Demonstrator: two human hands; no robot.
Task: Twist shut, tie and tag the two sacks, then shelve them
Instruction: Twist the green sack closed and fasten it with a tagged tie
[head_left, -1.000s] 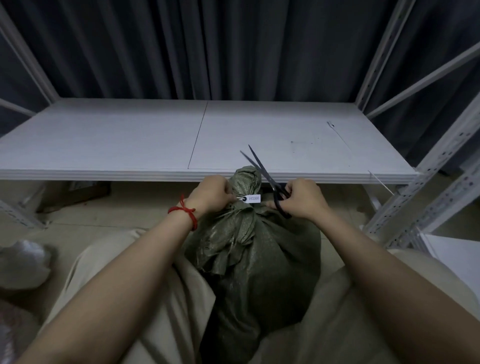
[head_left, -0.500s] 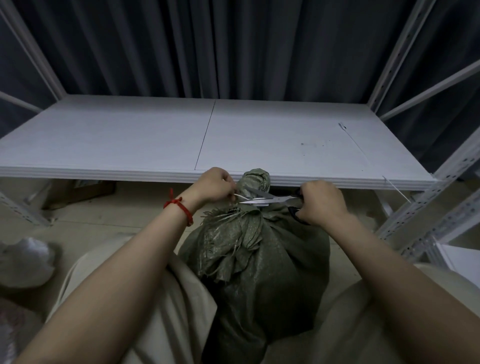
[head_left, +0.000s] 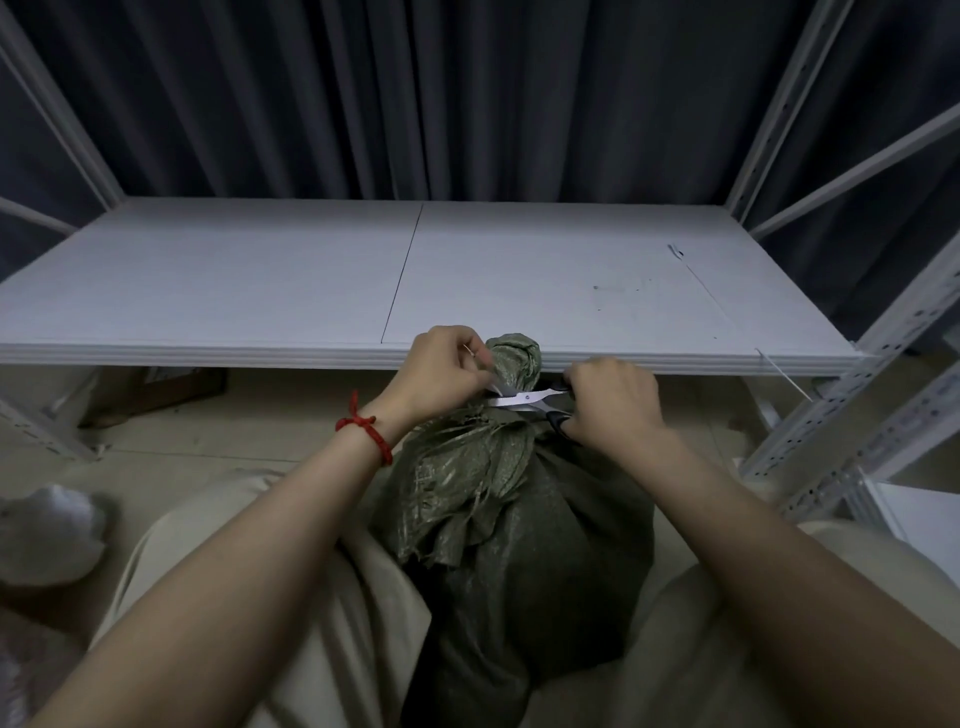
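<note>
While you're sitting with the sack (head_left: 519, 545) standing upright between your knees, just short of the shelf (head_left: 260, 291) edge, its neck (head_left: 514, 358) is bunching into a tight twisted topknot above the cinch. Your left hand (head_left: 441, 364) is pinching a pale strip (head_left: 496, 388) right beside that neck, fingers curled in close. Whether that's the tie's loose end or the tag, I can't tell from here. Your right hand (head_left: 613, 400) is clenching the scissors (head_left: 524, 400), fingers through the dark handles, and the blades are lying flat across the neck, pointing towards your left fingers.

This is looking like the trim, and here's how to do it well. Be pulling that strip taut and away from the weave, so the blades are biting only the strip. Be watching the tips, because they're sitting very near your left fingertips. Leave a short stub, or the tie may be slipping.

Out to the left, a white sack (head_left: 47, 535) is lying on the floor, so by my reckoning you're roughly halfway. Over on the right, a thin white tie (head_left: 784, 374) is hanging off the shelf corner.
</note>
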